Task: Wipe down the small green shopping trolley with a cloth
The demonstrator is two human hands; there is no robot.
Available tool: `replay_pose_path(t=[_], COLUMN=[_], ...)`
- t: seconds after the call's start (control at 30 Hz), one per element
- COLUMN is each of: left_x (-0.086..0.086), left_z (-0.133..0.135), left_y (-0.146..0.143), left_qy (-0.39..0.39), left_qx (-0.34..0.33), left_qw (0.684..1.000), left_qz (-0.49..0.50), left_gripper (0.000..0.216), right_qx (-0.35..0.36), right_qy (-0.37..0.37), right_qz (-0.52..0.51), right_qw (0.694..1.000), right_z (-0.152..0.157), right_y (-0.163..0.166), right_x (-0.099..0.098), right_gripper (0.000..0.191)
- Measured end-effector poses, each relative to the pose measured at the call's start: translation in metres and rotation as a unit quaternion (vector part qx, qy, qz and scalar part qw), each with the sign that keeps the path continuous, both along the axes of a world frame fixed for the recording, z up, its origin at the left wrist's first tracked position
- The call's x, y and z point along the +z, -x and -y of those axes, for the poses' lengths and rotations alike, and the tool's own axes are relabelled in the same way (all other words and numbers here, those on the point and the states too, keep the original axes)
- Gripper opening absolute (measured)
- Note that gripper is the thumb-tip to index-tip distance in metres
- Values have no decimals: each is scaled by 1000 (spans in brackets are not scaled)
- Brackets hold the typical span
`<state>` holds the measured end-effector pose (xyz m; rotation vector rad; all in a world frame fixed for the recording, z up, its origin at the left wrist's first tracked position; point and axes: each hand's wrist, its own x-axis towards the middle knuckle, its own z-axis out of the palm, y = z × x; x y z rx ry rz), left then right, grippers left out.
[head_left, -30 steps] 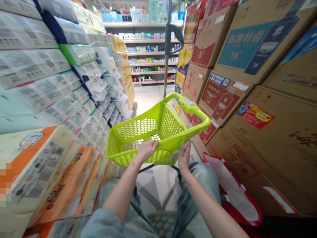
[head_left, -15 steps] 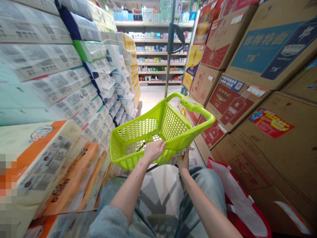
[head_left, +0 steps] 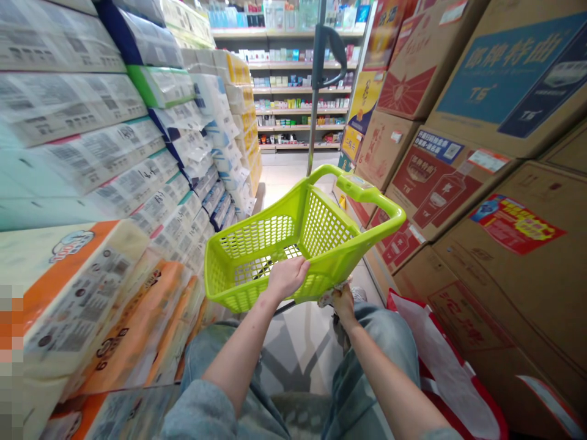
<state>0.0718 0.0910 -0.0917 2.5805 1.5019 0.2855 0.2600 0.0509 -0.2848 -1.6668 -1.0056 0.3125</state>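
A lime-green plastic shopping cart [head_left: 261,235] with lattice walls stands in front of my knees, its handle turned to the far right. My left hand [head_left: 288,276] is closed around the near rim of its basket. Low at the cart's near right corner, my right hand [head_left: 343,300] grips a crumpled, patterned cloth [head_left: 331,294]. The cloth lies against or just under the basket's lower edge; exact contact is hidden. Through the lattice nothing shows in the basket but its floor grid.
Stacked tissue packs [head_left: 87,110] line the left side. Cardboard cartons [head_left: 481,244] rise on the right, with a red and white bag [head_left: 444,348] beside my right leg. A grey pole with a handle [head_left: 316,67] stands beyond the cart, before shelves of small goods [head_left: 298,91].
My right hand has shifted slightly downward along the basket's underside with the cloth. My left hand stays on the rim. The view has turned a little.
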Motion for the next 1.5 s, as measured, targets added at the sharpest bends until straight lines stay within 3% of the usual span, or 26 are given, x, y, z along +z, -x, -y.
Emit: replay_pose_path(t=[0.1, 0.17, 0.27, 0.37, 0.47, 0.63, 0.73, 0.97, 1.13, 1.23, 1.33, 1.43, 1.5], left_x=[0, 0, -1, -1, -1, 1, 2, 4, 6, 5, 3, 0, -3], left_z=[-1, -2, -1, 0, 0, 1, 0, -1, -1, 0, -3, -9, -13], left_y=[-2, -3, -5, -7, -10, -18, -20, -18, -18, -17, -13, 2, 19], left_qy=[8, 13, 14, 20, 32, 45, 51, 70, 90, 106, 122, 148, 164], left_qx=[0, -2, -4, -8, -12, -10, -12, -12, -18, -12, -32, -57, -41], left_qw=[1000, 1000, 1000, 1000, 999, 999, 998, 997, 993, 990, 980, 955, 952], left_qz=[-2, -2, 4, 13, 18, 26, 29, 40, 73, 95, 154, 251, 256], left_gripper=[47, 47, 48, 48, 48, 50, 51, 53, 57, 57, 55, 55, 59], right_qx=[-58, -80, -29, -51, -62, 2, 25, 32, 159, 191, 158, 51, -21], right_qy=[23, -17, -102, -102, -88, -6, 13, 18, -27, -26, -33, -50, -74], right_qz=[-5, -19, -49, -21, 46, 124, 150, 142, 199, 208, 152, 71, 50], right_qw=[998, 996, 993, 993, 993, 992, 988, 989, 967, 959, 975, 995, 996], right_z=[6, 9, 7, -1, -4, 7, 10, 8, 13, 13, 12, 9, 8], right_y=[-4, 1, 11, 15, 14, 15, 10, 10, 52, 69, 62, 32, 7], right_x=[24, 51, 95, 123, 120, 75, 64, 90, 117, 125, 126, 134, 147], right_gripper=[41, 43, 41, 38, 33, 36, 38, 36, 20, 15, 14, 21, 30])
